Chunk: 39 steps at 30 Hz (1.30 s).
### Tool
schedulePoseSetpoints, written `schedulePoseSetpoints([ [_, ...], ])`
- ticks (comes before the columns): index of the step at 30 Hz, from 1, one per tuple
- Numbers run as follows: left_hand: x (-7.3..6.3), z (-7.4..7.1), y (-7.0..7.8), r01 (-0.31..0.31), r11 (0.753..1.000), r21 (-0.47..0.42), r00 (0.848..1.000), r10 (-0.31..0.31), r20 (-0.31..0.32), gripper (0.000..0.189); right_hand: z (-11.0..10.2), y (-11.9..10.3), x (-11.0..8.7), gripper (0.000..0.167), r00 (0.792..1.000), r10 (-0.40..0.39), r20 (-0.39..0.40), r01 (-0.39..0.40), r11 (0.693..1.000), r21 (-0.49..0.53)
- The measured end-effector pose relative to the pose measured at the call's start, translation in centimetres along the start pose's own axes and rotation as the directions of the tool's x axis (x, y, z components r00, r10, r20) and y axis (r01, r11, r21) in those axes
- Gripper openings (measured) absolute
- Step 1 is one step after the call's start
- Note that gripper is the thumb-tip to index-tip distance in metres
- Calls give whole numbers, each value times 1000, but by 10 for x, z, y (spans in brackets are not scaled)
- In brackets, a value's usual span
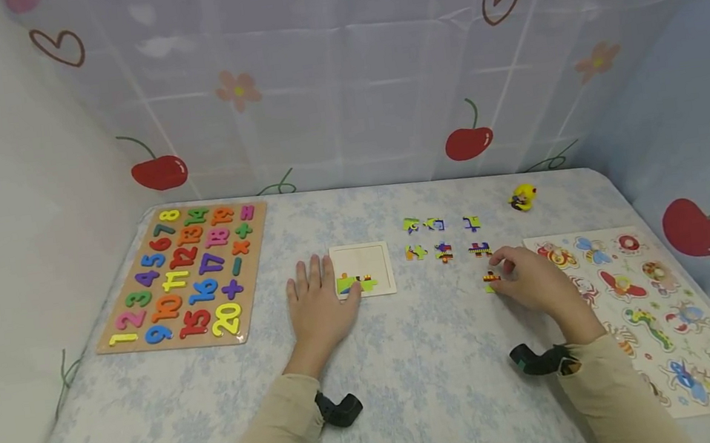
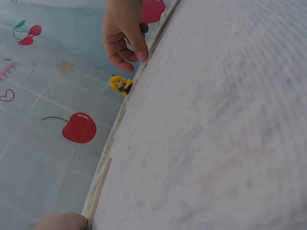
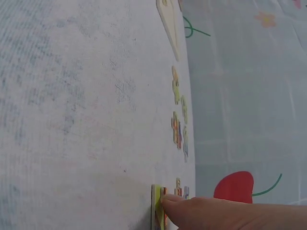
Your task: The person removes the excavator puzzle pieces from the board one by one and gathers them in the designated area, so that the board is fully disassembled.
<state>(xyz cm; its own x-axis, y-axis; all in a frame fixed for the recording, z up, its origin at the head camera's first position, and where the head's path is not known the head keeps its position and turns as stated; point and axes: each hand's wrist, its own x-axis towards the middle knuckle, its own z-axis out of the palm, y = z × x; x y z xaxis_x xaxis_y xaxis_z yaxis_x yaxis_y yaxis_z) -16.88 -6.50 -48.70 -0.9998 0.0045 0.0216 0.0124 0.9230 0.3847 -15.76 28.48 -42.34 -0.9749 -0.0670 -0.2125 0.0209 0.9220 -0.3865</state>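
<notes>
My left hand lies with fingers spread, palm down, beside a small square wooden puzzle tray. Its thumb rests at the tray's lower edge, near the joined green pieces in the tray's lower left part. To the right, the thumb and curled index finger of my right hand pinch a yellow-green puzzle piece at the table surface. In the right wrist view the thumb presses on that puzzle piece; the other fingers are out of sight there.
Several loose puzzle pieces lie in two rows between tray and right hand. A number board lies at left, a sheet of insect pictures at right, partly under the right forearm. A yellow toy figure stands at the back.
</notes>
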Motion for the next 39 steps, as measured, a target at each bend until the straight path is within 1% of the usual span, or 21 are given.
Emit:
schedulePoseSetpoints([
  [4, 0, 1, -1, 2, 1000, 2, 1000, -2, 8, 82, 4, -6, 3, 31, 999, -38, -11, 38, 998, 47],
  [9, 0, 0, -2, -5, 1000, -7, 1000, 5, -2, 68, 14, -20, 8, 27, 992, -105, -63, 111, 989, 97],
  [15, -1, -2, -4, -8, 1000, -10, 1000, 8, -4, 60, 28, -49, 15, 24, 987, -142, -74, 152, 977, 152],
  [22, 0, -3, -4, -7, 1000, -13, 1000, 7, -3, 59, 46, -87, 26, 27, 980, -196, -48, 201, 964, 173],
  [28, 0, -3, -4, -7, 1000, -13, 1000, 7, -2, 59, 60, -112, 36, 30, 958, -281, -56, 286, 938, 196],
  [30, 0, -2, -4, -7, 1000, -10, 1000, 7, -3, 59, 65, -119, 39, 32, 947, -314, -67, 321, 928, 191],
  [33, 0, -2, -4, -10, 1000, -4, 1000, 10, -7, 59, 72, -130, 43, 34, 933, -351, -79, 360, 920, 156],
  [39, 1, -1, -5, -16, 1000, 10, 1000, 17, -11, 60, 84, -144, 47, 35, 920, -380, -98, 386, 921, 49],
])
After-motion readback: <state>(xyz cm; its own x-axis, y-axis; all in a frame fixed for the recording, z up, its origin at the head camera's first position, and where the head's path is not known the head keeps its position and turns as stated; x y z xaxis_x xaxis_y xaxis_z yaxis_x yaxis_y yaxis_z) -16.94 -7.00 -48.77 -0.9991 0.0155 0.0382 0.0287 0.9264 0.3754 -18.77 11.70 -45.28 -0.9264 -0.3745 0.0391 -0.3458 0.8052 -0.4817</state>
